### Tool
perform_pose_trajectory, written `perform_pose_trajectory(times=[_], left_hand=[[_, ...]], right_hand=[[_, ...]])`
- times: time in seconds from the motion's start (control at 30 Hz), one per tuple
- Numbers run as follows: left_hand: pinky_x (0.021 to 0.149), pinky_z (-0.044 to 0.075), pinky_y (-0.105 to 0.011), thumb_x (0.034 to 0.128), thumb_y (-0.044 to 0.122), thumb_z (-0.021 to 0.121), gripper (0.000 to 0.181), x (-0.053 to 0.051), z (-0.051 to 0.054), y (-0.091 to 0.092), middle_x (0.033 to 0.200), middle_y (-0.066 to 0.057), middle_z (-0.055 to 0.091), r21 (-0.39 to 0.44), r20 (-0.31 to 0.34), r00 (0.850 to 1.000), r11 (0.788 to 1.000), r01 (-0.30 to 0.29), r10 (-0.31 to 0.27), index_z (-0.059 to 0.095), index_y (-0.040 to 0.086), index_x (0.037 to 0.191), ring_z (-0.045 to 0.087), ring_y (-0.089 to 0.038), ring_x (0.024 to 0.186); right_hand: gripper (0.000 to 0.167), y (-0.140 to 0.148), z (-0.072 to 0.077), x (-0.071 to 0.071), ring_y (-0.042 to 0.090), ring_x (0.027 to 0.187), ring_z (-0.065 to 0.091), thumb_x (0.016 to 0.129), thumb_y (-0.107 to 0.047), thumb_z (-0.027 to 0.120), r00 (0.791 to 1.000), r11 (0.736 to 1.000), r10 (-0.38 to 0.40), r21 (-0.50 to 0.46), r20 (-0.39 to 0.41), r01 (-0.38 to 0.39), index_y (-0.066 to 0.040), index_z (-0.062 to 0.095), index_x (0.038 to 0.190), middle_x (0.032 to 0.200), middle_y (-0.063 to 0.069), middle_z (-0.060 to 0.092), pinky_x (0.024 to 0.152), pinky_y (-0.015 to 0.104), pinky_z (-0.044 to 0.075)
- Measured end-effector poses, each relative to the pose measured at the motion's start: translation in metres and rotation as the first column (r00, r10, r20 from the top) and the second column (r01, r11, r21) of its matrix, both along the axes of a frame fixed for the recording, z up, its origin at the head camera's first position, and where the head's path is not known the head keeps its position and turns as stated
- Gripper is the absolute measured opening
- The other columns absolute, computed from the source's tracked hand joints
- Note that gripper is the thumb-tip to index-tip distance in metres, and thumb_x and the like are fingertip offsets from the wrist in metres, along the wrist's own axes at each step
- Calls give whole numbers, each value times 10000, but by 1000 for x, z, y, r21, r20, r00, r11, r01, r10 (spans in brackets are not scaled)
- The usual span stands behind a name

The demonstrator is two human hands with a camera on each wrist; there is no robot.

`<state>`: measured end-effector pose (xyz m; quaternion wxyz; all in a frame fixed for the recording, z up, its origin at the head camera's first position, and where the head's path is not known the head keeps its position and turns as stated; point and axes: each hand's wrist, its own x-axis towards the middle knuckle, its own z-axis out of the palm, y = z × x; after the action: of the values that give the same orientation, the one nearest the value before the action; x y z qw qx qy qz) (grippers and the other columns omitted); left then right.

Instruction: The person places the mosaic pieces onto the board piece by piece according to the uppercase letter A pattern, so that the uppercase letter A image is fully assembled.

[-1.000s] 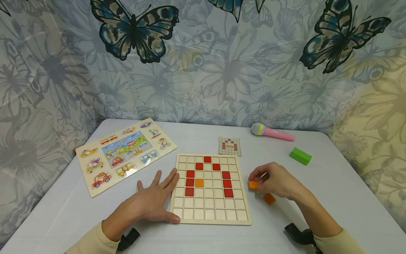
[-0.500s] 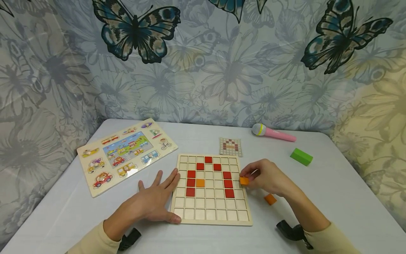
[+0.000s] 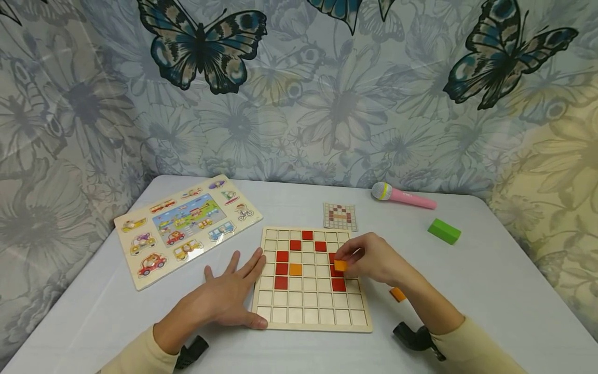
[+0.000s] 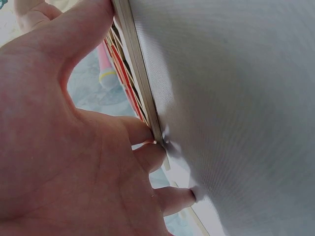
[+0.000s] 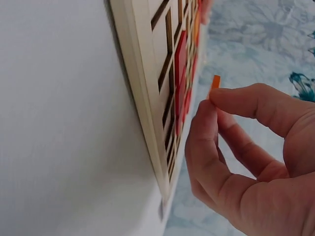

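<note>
A wooden grid board (image 3: pixel 309 301) lies at the middle of the table, with several red tiles (image 3: pixel 307 235) and one orange tile (image 3: pixel 295 269) set in its cells. Between thumb and fingertips my right hand (image 3: pixel 374 258) pinches another orange tile (image 3: pixel 340 266), held over the red tiles in the board's right part. In the right wrist view that pinched tile (image 5: pixel 215 83) shows edge-on, apart from the board (image 5: pixel 142 93). Fingers spread, my left hand (image 3: pixel 229 296) rests against the board's left edge; the left wrist view shows its thumb and fingers (image 4: pixel 147 157) touching that edge.
A loose orange tile (image 3: pixel 398 294) lies right of the board, under the right forearm. Behind the board is a small pattern card (image 3: pixel 339 216). A vehicle puzzle board (image 3: pixel 187 228) lies at left; a pink toy microphone (image 3: pixel 404 196) and green block (image 3: pixel 444 231) at right.
My right hand has carried the orange tile leftward from the table beside the board to above its right columns. The left hand has stayed in place.
</note>
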<state>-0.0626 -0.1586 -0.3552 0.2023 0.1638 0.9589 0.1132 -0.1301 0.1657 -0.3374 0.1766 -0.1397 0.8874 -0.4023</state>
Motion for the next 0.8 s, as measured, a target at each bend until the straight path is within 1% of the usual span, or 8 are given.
perform_pose_trajectory(times=[0.17,0.3,0.5,0.67,0.8], left_hand=[[956,156,-957,698,731,831,1326,0,0,0,1778,-2,37,5,0,1000,1000,-2,2,175,134,1683,100,-514,1589],[959,157,-955,698,730,831,1323,1,0,0,1778,2,41,11,-4,1000,1000,-1,1,178,134,1682,105,-509,1590],[961,162,-953,697,730,832,1325,2,0,-1,1777,-2,50,17,-12,1000,1000,0,1,180,130,1681,113,-506,1590],[961,161,-953,703,730,828,1319,2,1,-1,1777,0,46,19,-8,1000,1000,1,-1,176,132,1682,109,-505,1591],[963,162,-952,706,727,829,1315,2,1,-1,1777,2,46,16,-6,1000,1000,1,-1,177,132,1682,108,-505,1591]], right_hand=[[291,-10,-2,-1,201,808,627,736,53,822,1000,1000,12,-19,12,-11,-64,796,1002,938,48,743,727,307,553],[273,-19,-3,-1,196,798,625,731,52,820,1000,1000,18,-19,11,-18,-73,795,972,901,45,728,723,313,552],[263,-30,-6,-3,187,786,630,731,60,833,999,999,47,-24,-5,-47,-70,798,957,901,43,732,719,311,564],[254,-39,-7,-4,179,785,636,740,79,818,998,997,64,-34,12,-64,-55,800,955,914,57,734,702,287,569],[269,-44,-8,-5,177,775,634,716,93,811,997,996,78,-30,13,-78,-63,802,935,883,55,730,691,296,566]])
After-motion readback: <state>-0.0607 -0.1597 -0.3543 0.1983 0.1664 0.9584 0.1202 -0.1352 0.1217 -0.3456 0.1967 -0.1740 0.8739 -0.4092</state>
